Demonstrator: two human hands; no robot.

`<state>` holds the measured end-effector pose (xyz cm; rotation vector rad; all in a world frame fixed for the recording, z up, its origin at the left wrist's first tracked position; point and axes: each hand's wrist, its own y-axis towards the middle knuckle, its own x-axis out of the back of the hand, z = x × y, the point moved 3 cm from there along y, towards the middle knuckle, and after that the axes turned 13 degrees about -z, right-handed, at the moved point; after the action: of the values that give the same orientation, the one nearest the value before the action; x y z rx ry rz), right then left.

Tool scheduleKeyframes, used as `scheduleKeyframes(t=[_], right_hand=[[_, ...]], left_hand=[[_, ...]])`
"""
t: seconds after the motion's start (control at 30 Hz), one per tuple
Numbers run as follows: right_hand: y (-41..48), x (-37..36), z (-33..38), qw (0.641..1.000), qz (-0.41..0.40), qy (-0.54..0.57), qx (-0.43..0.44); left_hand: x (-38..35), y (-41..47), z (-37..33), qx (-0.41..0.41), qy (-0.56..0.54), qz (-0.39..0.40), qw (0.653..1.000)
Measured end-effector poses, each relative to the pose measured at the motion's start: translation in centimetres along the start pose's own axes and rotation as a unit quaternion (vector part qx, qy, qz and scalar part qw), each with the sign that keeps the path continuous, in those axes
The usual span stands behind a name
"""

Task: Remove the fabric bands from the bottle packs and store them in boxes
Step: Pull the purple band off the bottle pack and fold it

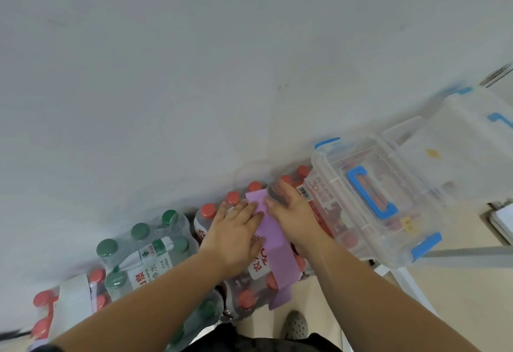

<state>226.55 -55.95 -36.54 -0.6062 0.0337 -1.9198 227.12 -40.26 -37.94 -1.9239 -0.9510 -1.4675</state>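
Observation:
A purple fabric band [273, 251] runs over the top of a shrink-wrapped pack of red-capped bottles [251, 294] against the wall. My left hand [234, 229] lies flat on the pack with its fingertips on the band's left edge. My right hand [288, 213] rests on the pack at the band's right edge, fingers spread and fairly straight. A clear plastic box with blue handle and latches [372, 199] stands just right of the pack with its lid on.
A pack of green-capped bottles [144, 243] sits left of the red pack. Further left, another red-capped pack wears a white band [73, 300]. A second clear box [472, 118] lies behind the first. My shoe [295, 325] stands on the beige floor below.

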Motion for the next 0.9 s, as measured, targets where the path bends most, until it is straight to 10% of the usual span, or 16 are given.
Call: scheduleKeyframes(t=[0.13,0.33,0.67,0.9], right_hand=[[-2.0,0.6,-0.3,0.982,0.054,-0.155,0.096],[-3.1,0.0,-0.7,0.858,0.155,-0.415,0.259],[-3.7,-1.1,2.2,0.875,0.094,-0.344,0.328],[-9.6,-9.2,4.1,0.815,0.219,-0.332,0.422]], left_hand=[[-0.7,-0.5,0.3,0.011,0.01,-0.003,1.0],[-0.2,-0.3,0.2,0.029,0.024,0.0,0.999],[3.5,-7.4,1.2,0.211,0.036,-0.075,0.974],[6.7,-19.6,5.3,0.401,0.111,-0.105,0.903]])
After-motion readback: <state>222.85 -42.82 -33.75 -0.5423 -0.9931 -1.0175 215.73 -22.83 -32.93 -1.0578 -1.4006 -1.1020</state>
